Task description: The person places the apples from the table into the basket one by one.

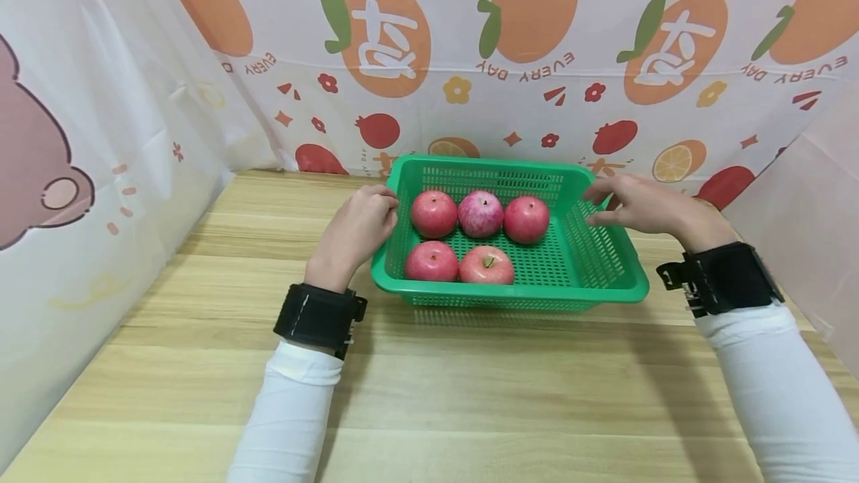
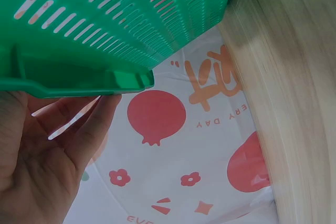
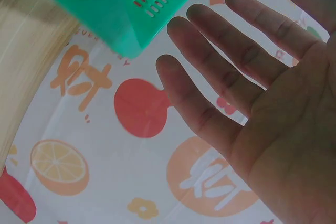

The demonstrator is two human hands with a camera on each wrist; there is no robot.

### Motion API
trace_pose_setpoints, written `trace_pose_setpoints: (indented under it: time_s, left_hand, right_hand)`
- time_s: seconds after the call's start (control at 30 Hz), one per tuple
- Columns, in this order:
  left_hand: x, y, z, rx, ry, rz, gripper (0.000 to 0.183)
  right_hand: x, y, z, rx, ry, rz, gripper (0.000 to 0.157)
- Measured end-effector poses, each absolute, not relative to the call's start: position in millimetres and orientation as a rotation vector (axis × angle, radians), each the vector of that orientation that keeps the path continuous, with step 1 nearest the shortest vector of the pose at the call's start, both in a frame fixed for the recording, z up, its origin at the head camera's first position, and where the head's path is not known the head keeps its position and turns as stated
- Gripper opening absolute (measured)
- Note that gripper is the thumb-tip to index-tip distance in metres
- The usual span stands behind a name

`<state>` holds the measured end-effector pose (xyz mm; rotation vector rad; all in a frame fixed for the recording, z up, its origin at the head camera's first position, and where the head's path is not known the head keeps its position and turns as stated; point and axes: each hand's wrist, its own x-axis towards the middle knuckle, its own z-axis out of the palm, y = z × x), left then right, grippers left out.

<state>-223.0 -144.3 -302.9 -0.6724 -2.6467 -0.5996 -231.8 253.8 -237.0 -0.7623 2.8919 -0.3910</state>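
Observation:
A green plastic basket (image 1: 510, 297) with slotted walls holds several apples. Three of them, among them a purplish streaked apple (image 1: 480, 214), lie in a back row; a red apple (image 1: 432, 261) and a paler apple with a stem (image 1: 486, 265) lie in front. At the basket's left end, my left hand (image 1: 359, 226) grips the rim; the left wrist view shows fingertips (image 2: 111, 103) against its underside, the thumb hidden. My right hand (image 1: 637, 203) hovers by the right end. In the right wrist view its fingers (image 3: 210, 72) are extended, holding nothing and apart from the basket.
The basket stands on a light wood-grain table (image 1: 470, 393), near its back edge. Behind rises a white cloth (image 1: 470, 118) printed with fruit, and another cloth (image 1: 134, 170) hangs at the left. Each wrist wears a black band (image 1: 318, 317).

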Motion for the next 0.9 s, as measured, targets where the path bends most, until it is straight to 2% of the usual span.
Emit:
trace_pose_setpoints:
  time_s: [0.57,0.9]
  left_hand:
    - [-224,-144,-304,-0.670,-2.653,-0.603,0.020]
    - [-225,-144,-304,-0.668,-2.654,-0.591,0.021]
  right_hand:
    - [-230,279,-241,-0.669,2.897,-0.433,0.043]
    - [-228,291,-248,-0.650,2.915,-0.496,0.035]
